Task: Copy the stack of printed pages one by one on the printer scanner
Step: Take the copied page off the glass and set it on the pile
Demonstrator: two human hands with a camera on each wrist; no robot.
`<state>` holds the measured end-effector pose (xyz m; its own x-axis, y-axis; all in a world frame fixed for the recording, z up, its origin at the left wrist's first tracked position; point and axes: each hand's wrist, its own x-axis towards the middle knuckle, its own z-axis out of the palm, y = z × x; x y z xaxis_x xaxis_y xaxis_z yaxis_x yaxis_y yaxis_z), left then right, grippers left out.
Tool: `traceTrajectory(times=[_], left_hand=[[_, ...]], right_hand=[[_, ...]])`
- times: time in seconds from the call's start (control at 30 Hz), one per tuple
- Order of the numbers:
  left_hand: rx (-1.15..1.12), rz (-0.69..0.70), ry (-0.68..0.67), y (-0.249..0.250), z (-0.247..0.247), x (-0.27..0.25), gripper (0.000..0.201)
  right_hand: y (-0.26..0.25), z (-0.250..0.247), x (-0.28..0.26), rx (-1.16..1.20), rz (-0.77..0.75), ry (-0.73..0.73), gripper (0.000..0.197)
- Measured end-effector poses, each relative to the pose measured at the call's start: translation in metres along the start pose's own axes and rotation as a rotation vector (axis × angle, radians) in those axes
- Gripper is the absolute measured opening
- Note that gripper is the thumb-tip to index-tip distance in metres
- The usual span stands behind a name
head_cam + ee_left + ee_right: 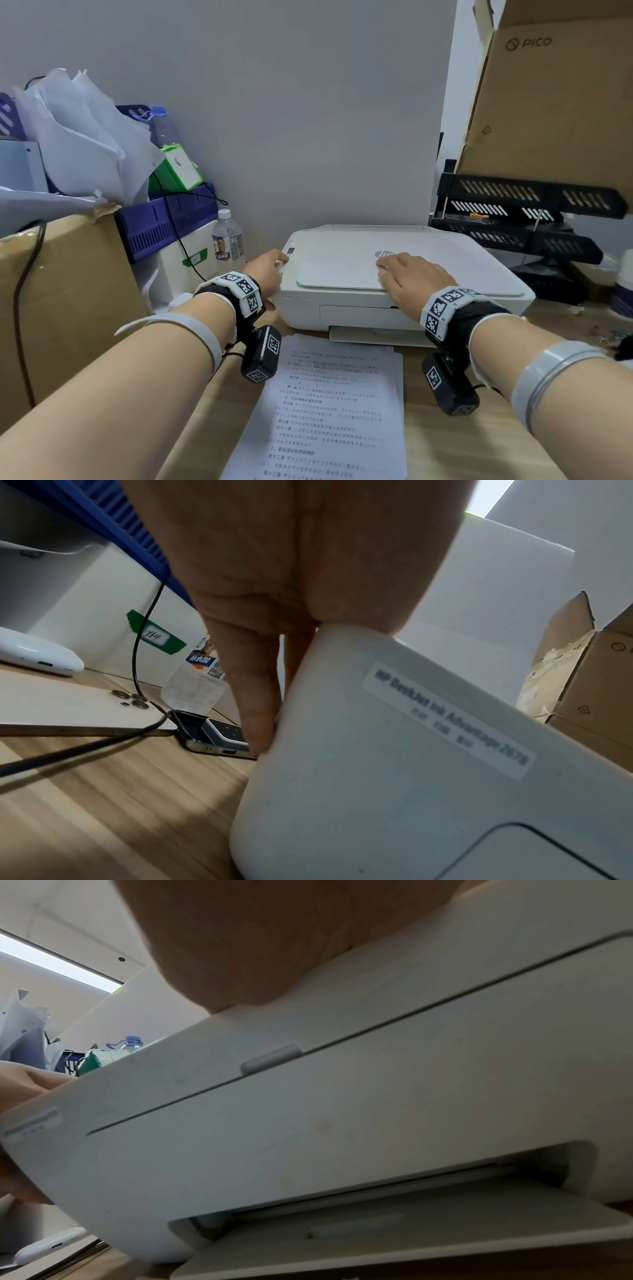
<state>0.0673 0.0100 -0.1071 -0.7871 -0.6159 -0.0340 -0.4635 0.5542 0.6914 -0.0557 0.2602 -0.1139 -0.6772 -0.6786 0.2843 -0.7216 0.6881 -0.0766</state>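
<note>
The printer point(394, 291) sits rigid and heavy on the surface point(479, 428), lid closed. The stack of printed pages point(332, 411) lies before it: light, limp, best lifted by an edge. The right hand point(411, 277) lies flat, fingers straight, on the lid; the left hand point(270, 274) cups the printer's corner, a finger at the buttons.

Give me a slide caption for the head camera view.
Both hands on the closed printer, printed pages waiting in front.
</note>
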Motion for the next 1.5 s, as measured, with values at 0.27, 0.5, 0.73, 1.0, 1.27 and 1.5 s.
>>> traceTrajectory(times=[0.27, 0.5, 0.73, 1.0, 1.27, 1.5], left_hand=[[-0.040, 0.032, -0.012, -0.0013, 0.0000, 0.0015, 0.046], [-0.037, 0.051, -0.030, -0.0002, -0.0013, -0.0001, 0.036], [-0.049, 0.044, -0.019, -0.0025, 0.0000, 0.0022, 0.036], [-0.122, 0.001, -0.022, -0.0046, 0.0002, 0.0058, 0.041], [-0.132, 0.001, -0.021, -0.0043, 0.0014, 0.0060, 0.039], [-0.158, -0.020, -0.009, -0.0033, 0.0029, 0.0054, 0.041]], right_hand=[[0.0008, -0.0001, -0.0004, -0.001, 0.002, 0.015, 0.040], [0.0011, 0.0005, -0.0004, 0.000, 0.000, 0.013, 0.041], [0.0020, 0.0021, 0.0000, -0.004, -0.004, 0.016, 0.041], [0.0016, 0.0013, 0.0004, -0.011, -0.009, 0.018, 0.041], [0.0019, 0.0013, -0.0002, -0.011, -0.012, 0.024, 0.042], [0.0020, 0.0024, -0.0005, -0.009, -0.007, 0.026, 0.042]])
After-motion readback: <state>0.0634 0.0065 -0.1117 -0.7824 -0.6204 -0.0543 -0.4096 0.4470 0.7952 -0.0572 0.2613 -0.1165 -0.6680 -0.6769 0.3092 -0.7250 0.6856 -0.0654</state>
